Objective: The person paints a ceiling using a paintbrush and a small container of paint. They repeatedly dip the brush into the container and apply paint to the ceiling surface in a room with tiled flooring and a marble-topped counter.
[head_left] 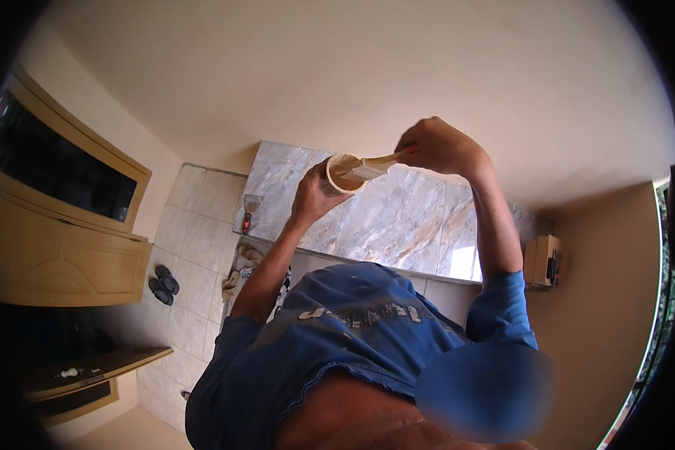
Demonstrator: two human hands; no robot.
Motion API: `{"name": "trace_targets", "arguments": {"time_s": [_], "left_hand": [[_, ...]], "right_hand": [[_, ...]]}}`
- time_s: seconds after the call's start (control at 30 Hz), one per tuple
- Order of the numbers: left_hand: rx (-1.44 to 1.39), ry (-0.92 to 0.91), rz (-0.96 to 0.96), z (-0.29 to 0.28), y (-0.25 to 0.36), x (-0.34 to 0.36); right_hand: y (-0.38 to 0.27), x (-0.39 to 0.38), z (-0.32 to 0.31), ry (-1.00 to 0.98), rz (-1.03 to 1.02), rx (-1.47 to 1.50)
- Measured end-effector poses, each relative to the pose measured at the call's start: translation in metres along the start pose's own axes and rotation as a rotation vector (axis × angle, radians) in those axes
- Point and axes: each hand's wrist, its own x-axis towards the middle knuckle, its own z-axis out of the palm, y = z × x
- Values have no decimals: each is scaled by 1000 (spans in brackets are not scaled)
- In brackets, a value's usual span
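While the left hand (313,196) clasps one cup (343,184) by its side, the right hand (448,147) pinches one brush (375,166) by its handle, its head reaching leftward to the cup's mouth.

from here the left hand (315,196) hides some of the cup (344,184), the right hand (448,148) the handle end of the brush (370,170); a blue oval (484,391) is blurred.

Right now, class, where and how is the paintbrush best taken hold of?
Probably by its pale handle, coming from the right: the paintbrush has its head at the mouth of the cup, and the handle runs rightward, where the right hand holds it. The left hand grips the cup, crowding that side.
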Motion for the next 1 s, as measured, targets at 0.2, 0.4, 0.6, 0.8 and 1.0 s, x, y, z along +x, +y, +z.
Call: {"name": "trace_targets", "arguments": {"time_s": [0.2,0.4,0.6,0.8,1.0], "left_hand": [[9,-80,1,15,-1,7],[-3,-106,40,28,6,-1],[20,-141,47,34,4,-4],[-8,-160,4,36,8,-5],[-66,-198,-33,40,7,-15]], "right_hand": [[-18,18,13,-61,28,-91],[7,26,58,-47,47,-94],[10,30,84,-90,71,-130],[30,21,88,-88,58,14],[30,9,97,-113,41,76]]}}
